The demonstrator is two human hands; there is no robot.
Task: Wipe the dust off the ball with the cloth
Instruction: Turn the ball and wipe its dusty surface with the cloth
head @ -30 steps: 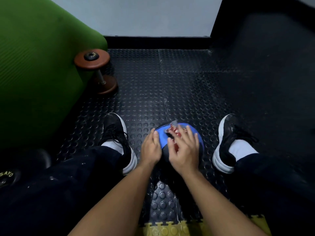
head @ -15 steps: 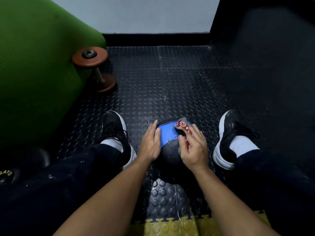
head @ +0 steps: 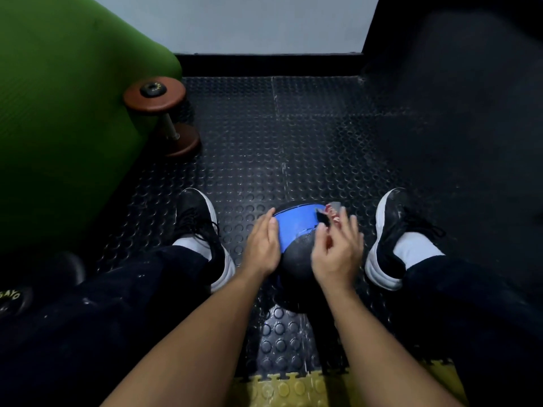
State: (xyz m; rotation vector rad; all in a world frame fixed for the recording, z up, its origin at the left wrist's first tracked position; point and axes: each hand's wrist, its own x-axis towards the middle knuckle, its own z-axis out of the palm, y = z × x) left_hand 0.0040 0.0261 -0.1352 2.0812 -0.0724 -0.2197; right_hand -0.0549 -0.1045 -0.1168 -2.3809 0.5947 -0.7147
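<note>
A black and blue ball [head: 296,230] rests on the studded floor between my two feet. My left hand [head: 261,248] lies flat against the ball's left side and steadies it. My right hand [head: 338,251] presses a small red-patterned cloth [head: 332,214] onto the ball's upper right side. Only the cloth's far edge shows past my fingers; the remainder is hidden under the hand. The ball's lower half is hidden behind both hands and wrists.
A brown dumbbell [head: 164,113] stands on end at the left, beside a big green padded mat [head: 58,113]. My black shoes [head: 202,227] flank the ball. Black studded floor tiles [head: 293,142] reach a white wall; a yellow tile edge [head: 293,389] lies close to me.
My right hand has slid the cloth from the top of the ball over to its right side. More of the blue panel shows. My left hand stays on the left side.
</note>
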